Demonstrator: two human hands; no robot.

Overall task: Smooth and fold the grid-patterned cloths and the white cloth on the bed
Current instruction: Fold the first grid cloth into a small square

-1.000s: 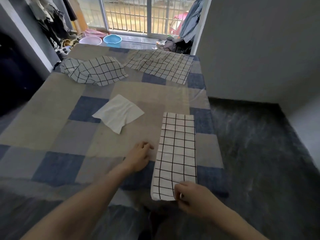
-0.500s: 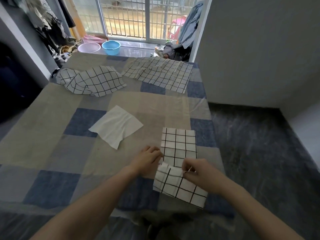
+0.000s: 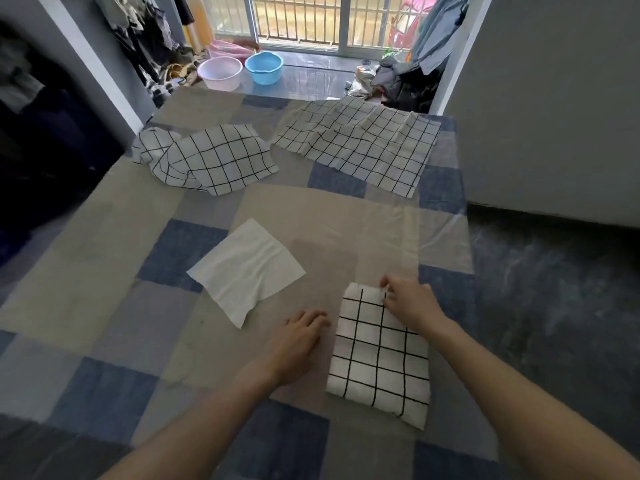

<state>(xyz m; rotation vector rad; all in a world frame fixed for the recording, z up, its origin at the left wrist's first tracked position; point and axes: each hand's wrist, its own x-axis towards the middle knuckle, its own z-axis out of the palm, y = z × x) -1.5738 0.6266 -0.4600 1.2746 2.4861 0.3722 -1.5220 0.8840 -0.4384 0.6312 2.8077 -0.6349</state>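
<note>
A folded grid-patterned cloth lies near the bed's front right. My right hand pinches its far edge, laid over the half beneath. Just left of that cloth, my left hand rests flat on the bed with fingers together, holding nothing. A white cloth lies flat and skewed left of centre. Further back are a crumpled grid cloth on the left and a spread, wrinkled grid cloth on the right.
The bed has a blue, grey and beige patchwork cover. Its right edge drops to dark floor. A grey wall stands at the right. Beyond the far end are a pink basin, a blue basin and piled clothes.
My right hand lifted the near end of the long grid strip and carried it away from me, folding the strip in half. My left hand slid slightly forward beside it.
</note>
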